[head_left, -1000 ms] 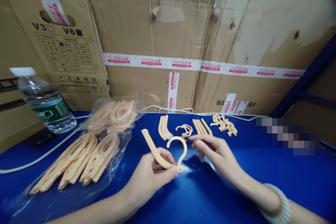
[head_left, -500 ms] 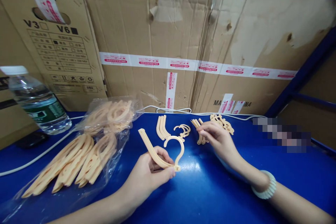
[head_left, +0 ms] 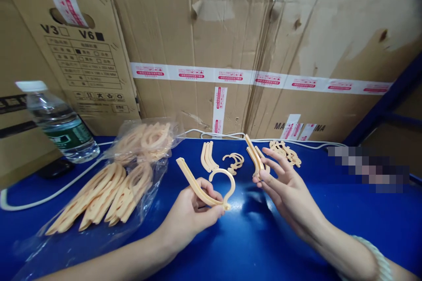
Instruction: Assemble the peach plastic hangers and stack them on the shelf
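With left hand [head_left: 189, 216], gripping a curved cream plastic bar [head_left: 193, 184] meeting a round cream plastic hook [head_left: 233, 187] above the blue counter's [head_left: 245, 246] middle. With right hand [head_left: 290, 193], pinching a second cream plastic bar [head_left: 252, 151], right of loose cream plastic hooks [head_left: 235, 158] near the back edge.

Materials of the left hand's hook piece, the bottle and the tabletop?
Hook piece: probably molded plastic, satin, judging by its smooth, even beige. Bottle: likely clear plastic, glossy; see-through with highlights. Tabletop: smooth, glossy blue, reflects light; material unclear.

"V3" [head_left: 49, 30], "V6" [head_left: 86, 34] and "MA…NA" [head_left: 280, 126] on cardboard panels [head_left: 180, 39]
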Action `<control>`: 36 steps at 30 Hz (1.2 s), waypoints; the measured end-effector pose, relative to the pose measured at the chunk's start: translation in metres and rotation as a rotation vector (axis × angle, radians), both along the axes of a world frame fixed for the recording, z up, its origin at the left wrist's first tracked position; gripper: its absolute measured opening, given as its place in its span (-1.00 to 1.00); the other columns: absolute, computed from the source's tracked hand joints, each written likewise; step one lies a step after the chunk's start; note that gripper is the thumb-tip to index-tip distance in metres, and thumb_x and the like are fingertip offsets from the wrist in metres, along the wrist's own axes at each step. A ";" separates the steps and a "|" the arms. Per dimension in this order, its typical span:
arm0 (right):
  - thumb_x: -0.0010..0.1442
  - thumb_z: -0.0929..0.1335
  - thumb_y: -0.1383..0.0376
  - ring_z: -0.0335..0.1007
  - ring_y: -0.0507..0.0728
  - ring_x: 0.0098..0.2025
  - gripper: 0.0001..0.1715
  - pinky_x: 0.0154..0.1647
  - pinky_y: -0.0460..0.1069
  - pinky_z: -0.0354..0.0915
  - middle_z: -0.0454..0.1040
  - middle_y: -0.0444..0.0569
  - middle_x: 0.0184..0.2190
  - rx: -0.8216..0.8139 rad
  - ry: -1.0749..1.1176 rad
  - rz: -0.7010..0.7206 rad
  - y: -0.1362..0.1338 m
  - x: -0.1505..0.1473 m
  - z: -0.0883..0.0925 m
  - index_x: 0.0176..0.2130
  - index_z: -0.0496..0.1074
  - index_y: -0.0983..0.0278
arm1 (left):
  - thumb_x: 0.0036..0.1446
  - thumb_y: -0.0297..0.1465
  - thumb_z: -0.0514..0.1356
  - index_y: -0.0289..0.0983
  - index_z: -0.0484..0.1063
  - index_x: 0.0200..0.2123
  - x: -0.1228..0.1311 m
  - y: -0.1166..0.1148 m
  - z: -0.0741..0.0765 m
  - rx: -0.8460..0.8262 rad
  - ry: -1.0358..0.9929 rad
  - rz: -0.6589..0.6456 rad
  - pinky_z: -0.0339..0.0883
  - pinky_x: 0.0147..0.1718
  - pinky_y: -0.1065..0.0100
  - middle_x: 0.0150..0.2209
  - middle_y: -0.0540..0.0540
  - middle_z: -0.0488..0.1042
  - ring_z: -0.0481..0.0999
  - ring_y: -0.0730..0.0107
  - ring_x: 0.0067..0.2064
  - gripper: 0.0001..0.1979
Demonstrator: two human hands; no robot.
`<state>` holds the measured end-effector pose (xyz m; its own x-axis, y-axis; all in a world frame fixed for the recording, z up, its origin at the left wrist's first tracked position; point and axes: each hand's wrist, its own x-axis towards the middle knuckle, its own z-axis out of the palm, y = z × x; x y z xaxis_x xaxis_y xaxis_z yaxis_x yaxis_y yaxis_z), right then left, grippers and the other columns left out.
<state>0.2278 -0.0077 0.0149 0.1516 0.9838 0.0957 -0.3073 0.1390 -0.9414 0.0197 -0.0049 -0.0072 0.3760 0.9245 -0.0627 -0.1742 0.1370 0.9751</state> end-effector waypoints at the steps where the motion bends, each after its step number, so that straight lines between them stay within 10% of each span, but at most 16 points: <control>1: -0.11 0.58 0.27 0.49 -0.02 -0.38 -0.26 -0.28 -0.08 0.44 0.42 -0.13 -0.10 -0.038 0.050 0.026 0.000 0.000 -0.001 0.05 0.36 0.04 | -0.15 -0.49 0.39 -0.25 0.19 -0.43 0.000 0.000 0.000 0.000 -0.006 -0.001 0.30 -0.38 0.51 -0.46 0.13 0.48 0.49 0.57 -0.43 -0.63; 16: -0.12 0.58 0.25 0.50 -0.01 -0.49 -0.63 -0.43 -0.16 0.44 0.57 -0.07 -0.50 -0.211 -0.031 0.462 -0.013 -0.022 -0.016 -0.33 0.48 0.36 | -0.15 -0.55 0.35 -0.19 0.09 -0.39 0.001 -0.002 -0.003 0.030 -0.041 -0.040 0.28 -0.44 0.57 -0.50 0.19 0.48 0.45 0.63 -0.47 -0.56; 36: -0.03 0.54 0.30 0.50 -0.01 -0.50 -0.74 -0.42 -0.15 0.45 0.58 -0.07 -0.49 -0.119 -0.066 0.563 -0.016 -0.017 -0.006 -0.34 0.49 0.38 | -0.06 -0.55 0.22 -0.18 0.13 -0.41 0.004 -0.016 0.011 0.289 0.164 -0.066 0.44 -0.28 0.34 -0.42 0.07 0.48 0.55 0.41 -0.36 -0.71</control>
